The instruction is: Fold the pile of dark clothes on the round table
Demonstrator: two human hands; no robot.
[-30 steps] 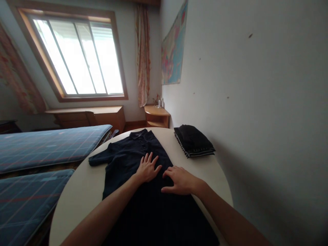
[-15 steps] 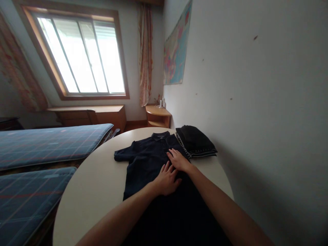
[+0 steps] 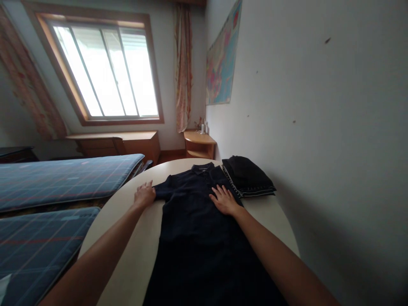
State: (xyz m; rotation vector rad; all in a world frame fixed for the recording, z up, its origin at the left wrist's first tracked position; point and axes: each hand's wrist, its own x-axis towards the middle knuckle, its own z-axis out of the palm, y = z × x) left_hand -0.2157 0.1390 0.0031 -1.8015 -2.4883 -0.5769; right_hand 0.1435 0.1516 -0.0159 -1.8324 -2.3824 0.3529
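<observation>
A dark navy collared shirt (image 3: 188, 221) lies spread on a round cream table (image 3: 127, 259), its collar at the far side and one sleeve stretched out to the left. My left hand (image 3: 145, 194) is at the end of that sleeve, fingers a little apart, covering the cuff; a grip on the cloth cannot be made out. On the right part of the shirt's chest, my right hand (image 3: 224, 199) lies flat with its fingers spread. Just beyond it, a folded black garment stack (image 3: 247, 174) with white stitching along its edges touches the shirt.
Two plaid mattresses (image 3: 63, 178) are left of the table. A bare wall (image 3: 334, 148) runs close along the right side. Behind stand a wooden desk (image 3: 140, 136) under the window and a small corner shelf (image 3: 199, 138).
My left hand has moved from the middle of the shirt out to the left sleeve's end. My right hand stays on the chest. The view has shifted slightly.
</observation>
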